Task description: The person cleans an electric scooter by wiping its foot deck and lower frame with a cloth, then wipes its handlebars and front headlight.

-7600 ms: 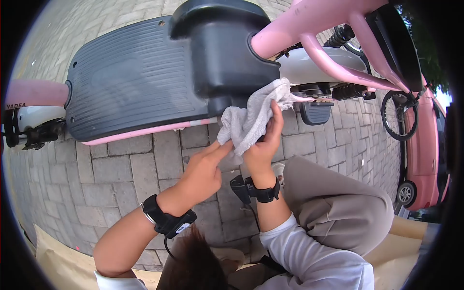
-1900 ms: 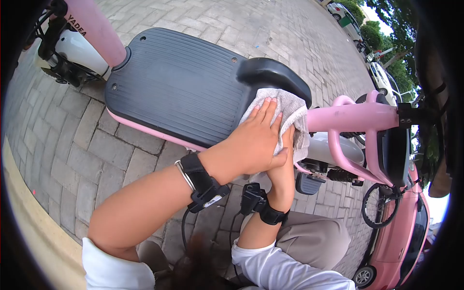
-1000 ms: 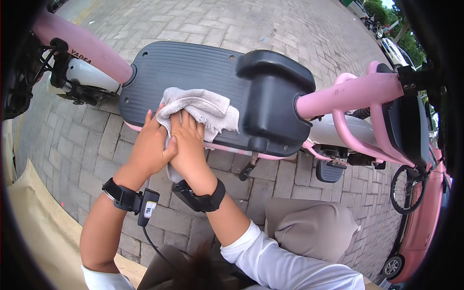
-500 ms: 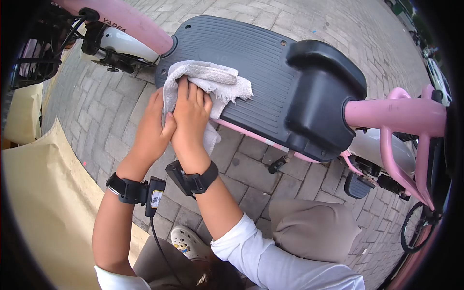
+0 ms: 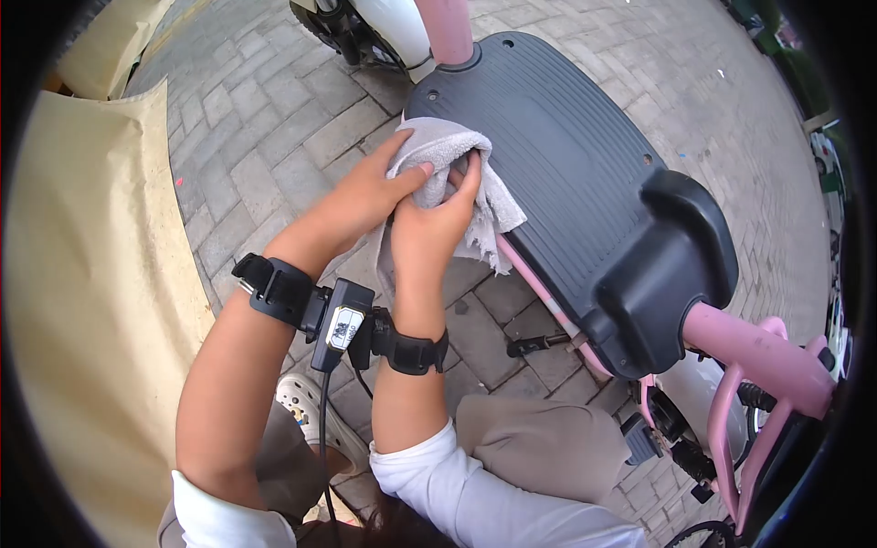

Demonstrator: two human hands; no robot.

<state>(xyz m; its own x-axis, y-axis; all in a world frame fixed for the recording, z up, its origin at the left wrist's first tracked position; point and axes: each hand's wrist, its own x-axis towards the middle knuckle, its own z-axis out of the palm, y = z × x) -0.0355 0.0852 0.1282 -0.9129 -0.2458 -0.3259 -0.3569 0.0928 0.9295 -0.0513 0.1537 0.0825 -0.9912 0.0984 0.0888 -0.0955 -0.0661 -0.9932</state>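
Observation:
A light grey cloth (image 5: pixel 438 142) is bunched at the near front corner of the scooter's dark ribbed footboard (image 5: pixel 557 137), with a frayed end hanging over the pink side edge. My left hand (image 5: pixel 370 187) grips the cloth from the left, thumb on top of it. Close beside it, my right hand (image 5: pixel 437 219) holds the cloth from below, some fingers tucked into its folds. Part of the cloth hangs down behind my wrists. Both wrists wear black straps with small devices.
The kickstand (image 5: pixel 539 344) sticks out below the footboard's side. A pink frame tube (image 5: pixel 758 352) and a pedal (image 5: pixel 641 440) are at the lower right. A beige sheet (image 5: pixel 91 301) covers the left side. A cable hangs from my left wrist device.
The cloth went from the black rear housing to the footboard, then to its front corner. My hands have moved from overlapping to side by side on it. The view has turned.

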